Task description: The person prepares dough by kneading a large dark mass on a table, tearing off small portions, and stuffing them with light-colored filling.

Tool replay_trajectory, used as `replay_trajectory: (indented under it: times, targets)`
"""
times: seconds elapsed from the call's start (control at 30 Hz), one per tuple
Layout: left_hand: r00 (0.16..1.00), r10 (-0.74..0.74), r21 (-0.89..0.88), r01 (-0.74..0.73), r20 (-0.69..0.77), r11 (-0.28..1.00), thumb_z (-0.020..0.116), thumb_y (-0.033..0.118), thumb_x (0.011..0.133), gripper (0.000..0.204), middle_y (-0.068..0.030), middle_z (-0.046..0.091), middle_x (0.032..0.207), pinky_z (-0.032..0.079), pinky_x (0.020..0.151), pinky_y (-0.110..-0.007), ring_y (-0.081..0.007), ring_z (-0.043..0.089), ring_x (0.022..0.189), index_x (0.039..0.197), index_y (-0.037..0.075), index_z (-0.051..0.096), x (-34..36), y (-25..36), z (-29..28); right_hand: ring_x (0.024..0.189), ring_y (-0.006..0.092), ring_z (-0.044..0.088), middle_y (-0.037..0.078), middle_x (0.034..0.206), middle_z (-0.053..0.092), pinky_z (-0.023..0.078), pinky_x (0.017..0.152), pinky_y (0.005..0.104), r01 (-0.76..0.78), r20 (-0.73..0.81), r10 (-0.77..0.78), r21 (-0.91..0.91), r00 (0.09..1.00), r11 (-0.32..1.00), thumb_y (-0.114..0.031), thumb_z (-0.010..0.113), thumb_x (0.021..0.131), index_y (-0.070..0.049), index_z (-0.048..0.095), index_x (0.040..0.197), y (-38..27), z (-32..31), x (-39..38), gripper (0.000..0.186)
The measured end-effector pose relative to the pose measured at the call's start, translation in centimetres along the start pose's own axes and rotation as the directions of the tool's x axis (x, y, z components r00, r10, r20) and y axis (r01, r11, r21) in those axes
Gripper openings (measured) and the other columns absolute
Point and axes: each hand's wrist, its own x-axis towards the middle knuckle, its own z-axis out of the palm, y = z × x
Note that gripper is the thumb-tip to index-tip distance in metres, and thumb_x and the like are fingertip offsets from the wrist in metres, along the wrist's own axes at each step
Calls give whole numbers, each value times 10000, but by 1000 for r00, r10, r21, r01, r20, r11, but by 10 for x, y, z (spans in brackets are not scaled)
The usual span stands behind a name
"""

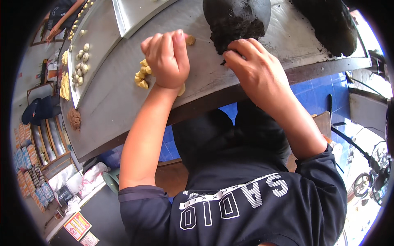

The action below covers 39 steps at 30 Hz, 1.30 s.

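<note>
A large, smooth black lump of dough (238, 18) with a torn, crumbly near edge rests on the metal table (197, 78). My right hand (256, 67) is at that edge, its thumb and fingers pinched together on the black dough. To the left my left hand (168, 59) is raised over the table with its fingers curled in, and whatever lies inside them is hidden. A small tan ball (190, 39) shows just past its thumb. Beside the left wrist sits a cluster of small yellow dough pieces (142, 76), partly covered by the hand.
A second black dough mass (334, 28) lies at the far right. Metal trays (98, 49) stand on the left, one bearing several pale balls (82, 61). A brown lump (74, 119) sits near the left corner. Another person's arm (65, 18) reaches in at upper left.
</note>
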Motion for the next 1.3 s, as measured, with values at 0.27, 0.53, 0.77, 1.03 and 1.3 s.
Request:
replay_trajectory:
  times: [0.27,0.53,0.77,1.03,1.3]
  targets:
    - [771,-598,-568,599,219,564,610,343,1215,427,67,525,690,332,563,-250,-21,462,632,1055,-2,803,-2,12,-39,1051,298,699,94,1096,657,625,896,410,-4,134,-6,70,991,998,-150,825,904,-74,730,980,3,4,7,144]
    - [828,-485,293,407,281,865,837,128,1025,121,-96,746,1046,577,907,-419,-275,732,1012,1081,22,855,-66,50,-103,1096,320,686,88,1117,694,596,953,441,-121,27,119,77,993,990,-109,827,886,-77,738,1046,6,-15,-10,186]
    - [640,-691,-525,737,336,427,689,91,1151,155,-162,790,1250,564,1063,-342,-190,737,1139,1273,3,648,-74,56,-87,1065,312,680,100,1124,709,601,922,421,64,193,-51,-64,980,996,-79,720,898,-69,760,987,-6,-7,11,97]
    - [420,-817,-654,754,396,71,625,147,1189,453,-217,768,1401,624,1035,-368,-223,774,1210,1599,-36,568,-47,75,-71,1121,350,689,131,1164,699,599,964,468,-143,129,118,200,985,969,-118,844,902,-41,791,1028,-14,-15,-10,157]
    - [549,-708,-747,663,444,46,573,160,1213,551,-209,568,1690,580,1155,-387,-248,684,1394,1708,-44,444,-28,93,-74,1052,360,731,138,1122,699,623,879,466,46,-154,38,509,987,860,-98,840,906,-38,730,1128,-34,16,26,255]
